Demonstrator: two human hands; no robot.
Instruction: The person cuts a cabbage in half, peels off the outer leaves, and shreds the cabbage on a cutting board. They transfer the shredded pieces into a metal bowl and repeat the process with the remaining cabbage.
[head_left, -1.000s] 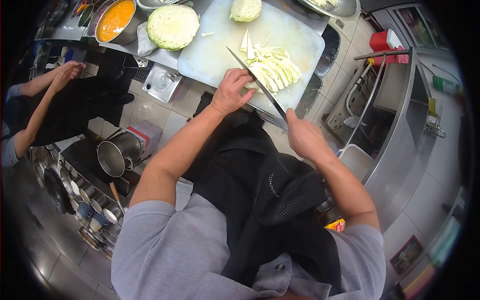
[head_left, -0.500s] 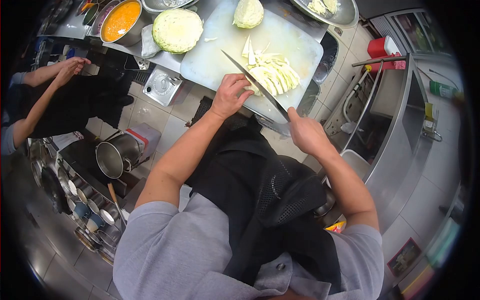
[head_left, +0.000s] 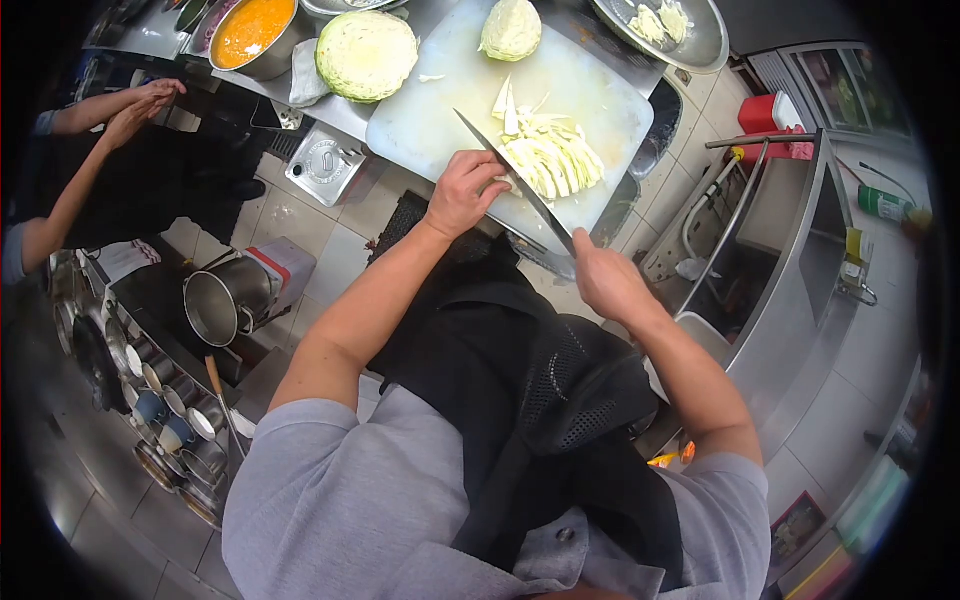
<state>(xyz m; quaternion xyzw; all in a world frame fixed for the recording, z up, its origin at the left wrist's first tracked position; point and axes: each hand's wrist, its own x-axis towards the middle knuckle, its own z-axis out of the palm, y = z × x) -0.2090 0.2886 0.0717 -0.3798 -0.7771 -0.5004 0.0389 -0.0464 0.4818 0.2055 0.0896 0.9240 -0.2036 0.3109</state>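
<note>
My right hand (head_left: 608, 278) is closed round the handle of a long kitchen knife (head_left: 536, 200), whose blade slants up and left across the board. Curled fingers of my left hand (head_left: 465, 192) meet close to the blade's left side, at a small pale bit of cabbage; most of that bit is hidden. Just right of the blade lies a fanned heap of sliced cabbage (head_left: 556, 158) on the white cutting board (head_left: 420, 120). A cabbage wedge (head_left: 511, 30) rests at the board's far edge. The large cut cabbage (head_left: 366, 56) sits at the board's upper left.
A pot of orange liquid (head_left: 254, 38) stands at the far left, near a white cloth (head_left: 308, 75). A metal bowl (head_left: 700, 35) with cabbage pieces is at the far right. Below the counter is a square tin (head_left: 326, 165). Another person's hands (head_left: 140, 110) are at left.
The whole view has shifted slightly. Both hands and the knife keep nearly the same place against the sliced cabbage. The other person's hands have moved a little.
</note>
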